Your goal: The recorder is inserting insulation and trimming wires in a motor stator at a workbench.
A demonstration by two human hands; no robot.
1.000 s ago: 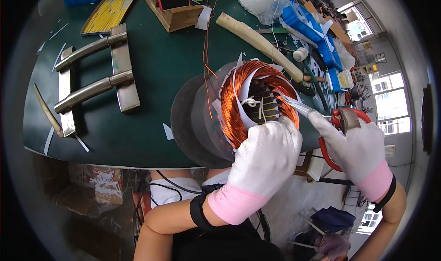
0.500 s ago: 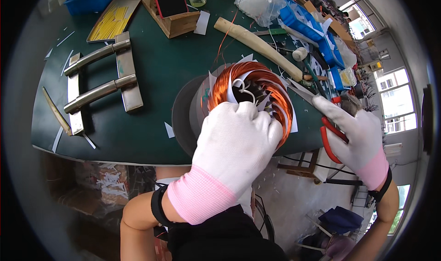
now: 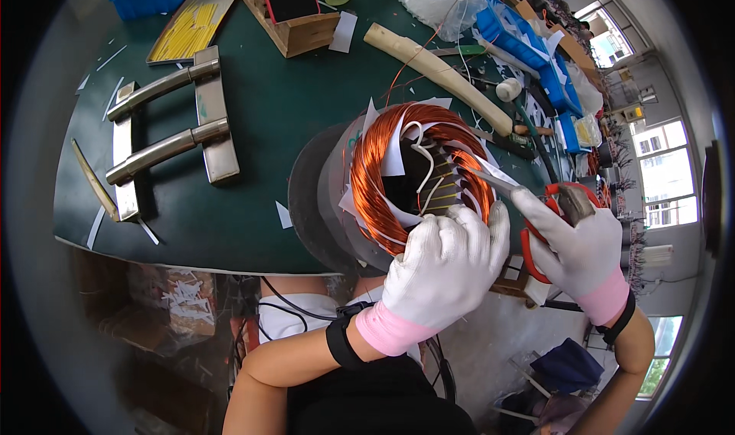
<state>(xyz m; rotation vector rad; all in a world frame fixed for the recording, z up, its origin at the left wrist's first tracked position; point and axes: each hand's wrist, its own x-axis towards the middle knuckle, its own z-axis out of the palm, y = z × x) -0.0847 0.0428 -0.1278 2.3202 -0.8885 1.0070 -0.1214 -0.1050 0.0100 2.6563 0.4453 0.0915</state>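
Observation:
A grey motor stator [image 3: 331, 182] stands tilted on the bench, ringed at its opening by an orange copper wire winding [image 3: 370, 182]. White insulating paper [image 3: 392, 159] sticks out around the coils, and white cord [image 3: 426, 162] hangs inside the bore. My gloved left hand [image 3: 448, 263] is closed over the near rim, its fingertips beside the cord's lower end; what they grip is hidden. To the right, my gloved right hand [image 3: 578, 247] holds scissors [image 3: 528, 257] with red handles. Their blade lies against the right side of the winding. A dark grey part by the upper handle is unclear.
On the left stands a metal frame [image 3: 161, 156] with two round bars. Beyond are a tray of yellow sticks [image 3: 187, 33] and a wooden stand [image 3: 295, 33]. A pale wooden mallet [image 3: 436, 75] and blue bins [image 3: 528, 45] lie to the right. The bench's front edge is near.
My left hand has moved right and down along the rim, uncovering the bore and cord. My right hand has come slightly left, and the scissors' blade has shifted down the winding's right side.

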